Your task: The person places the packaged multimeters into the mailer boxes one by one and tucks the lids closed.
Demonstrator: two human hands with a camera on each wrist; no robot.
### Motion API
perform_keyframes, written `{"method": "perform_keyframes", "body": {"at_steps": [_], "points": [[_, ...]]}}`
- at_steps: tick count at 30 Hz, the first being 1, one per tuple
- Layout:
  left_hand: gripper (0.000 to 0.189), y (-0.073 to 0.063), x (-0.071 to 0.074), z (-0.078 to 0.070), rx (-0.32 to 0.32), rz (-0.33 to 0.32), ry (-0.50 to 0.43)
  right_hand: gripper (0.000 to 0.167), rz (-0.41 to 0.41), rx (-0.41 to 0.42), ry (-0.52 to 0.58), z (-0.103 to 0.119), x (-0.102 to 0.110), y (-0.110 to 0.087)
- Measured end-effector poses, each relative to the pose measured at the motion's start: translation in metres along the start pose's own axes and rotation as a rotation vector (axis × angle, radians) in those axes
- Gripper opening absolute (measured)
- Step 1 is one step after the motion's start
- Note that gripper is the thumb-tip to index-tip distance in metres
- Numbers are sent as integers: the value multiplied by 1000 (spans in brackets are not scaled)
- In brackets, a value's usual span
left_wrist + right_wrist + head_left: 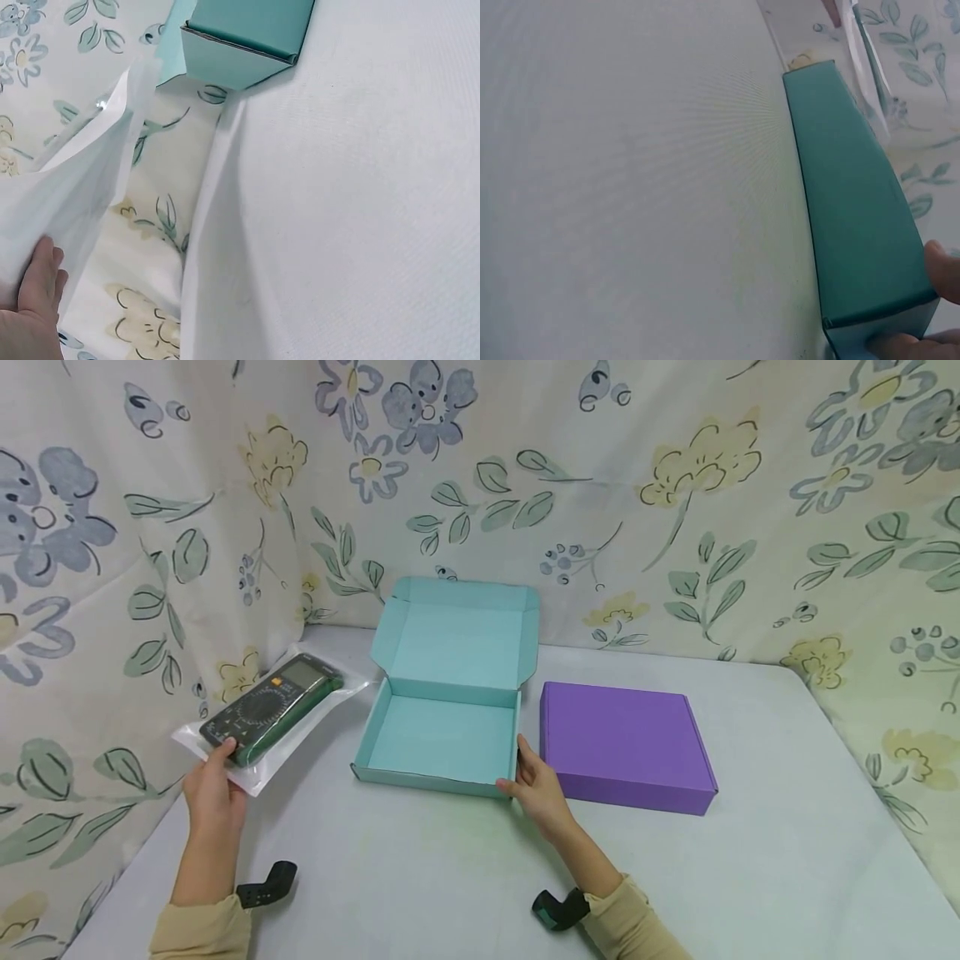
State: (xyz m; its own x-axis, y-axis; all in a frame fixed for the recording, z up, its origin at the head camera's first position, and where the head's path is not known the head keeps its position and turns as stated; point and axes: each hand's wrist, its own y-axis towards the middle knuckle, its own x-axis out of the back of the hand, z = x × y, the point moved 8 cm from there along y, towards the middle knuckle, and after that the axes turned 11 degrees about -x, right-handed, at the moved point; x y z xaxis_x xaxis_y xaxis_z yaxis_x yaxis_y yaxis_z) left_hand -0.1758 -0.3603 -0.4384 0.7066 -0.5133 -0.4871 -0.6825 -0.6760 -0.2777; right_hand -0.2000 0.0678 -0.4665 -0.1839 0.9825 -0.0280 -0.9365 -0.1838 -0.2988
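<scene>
In the head view my left hand (215, 797) grips a multimeter (262, 706) by its lower end, thumb on top. The meter is black with a green side, sealed in a clear and white plastic pouch (330, 697), and is held up tilted left of the boxes. From the left wrist view, the white back of the pouch (56, 217) shows, with the fingers against it. My right hand (543, 793) holds the front right corner of a teal cardboard box (435, 787), thumb on the rim and fingers along the side. The box's lid (457, 631) stands raised, and its inside is bare.
A closed purple box (622, 735) sits just right of the teal box, close to my right hand. Both stand on a white-covered table (420, 877). A floral curtain (480, 460) hangs along the back and left side.
</scene>
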Motion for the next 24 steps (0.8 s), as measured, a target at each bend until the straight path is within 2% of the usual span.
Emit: {"method": "perform_keyframes", "body": {"at_steps": [3, 6, 9, 14, 19, 24], "points": [[74, -3, -2, 0, 29, 16, 25, 83, -5, -12, 1, -1, 0, 0], [76, -6, -4, 0, 49, 54, 83, 83, -3, -10, -4, 0, 0, -1], [79, -10, -8, 0, 69, 99, 101, 83, -4, -9, -6, -1, 0, -1], [78, -16, -14, 1, 90, 195, 93, 82, 0, -7, -9, -2, 0, -1], [73, -20, -16, 5, 137, 247, 55, 82, 0, -4, -18, -1, 1, -1], [79, -25, -21, 10, 150, 326, 118, 81, 6, -4, -14, 0, 0, -1]]}}
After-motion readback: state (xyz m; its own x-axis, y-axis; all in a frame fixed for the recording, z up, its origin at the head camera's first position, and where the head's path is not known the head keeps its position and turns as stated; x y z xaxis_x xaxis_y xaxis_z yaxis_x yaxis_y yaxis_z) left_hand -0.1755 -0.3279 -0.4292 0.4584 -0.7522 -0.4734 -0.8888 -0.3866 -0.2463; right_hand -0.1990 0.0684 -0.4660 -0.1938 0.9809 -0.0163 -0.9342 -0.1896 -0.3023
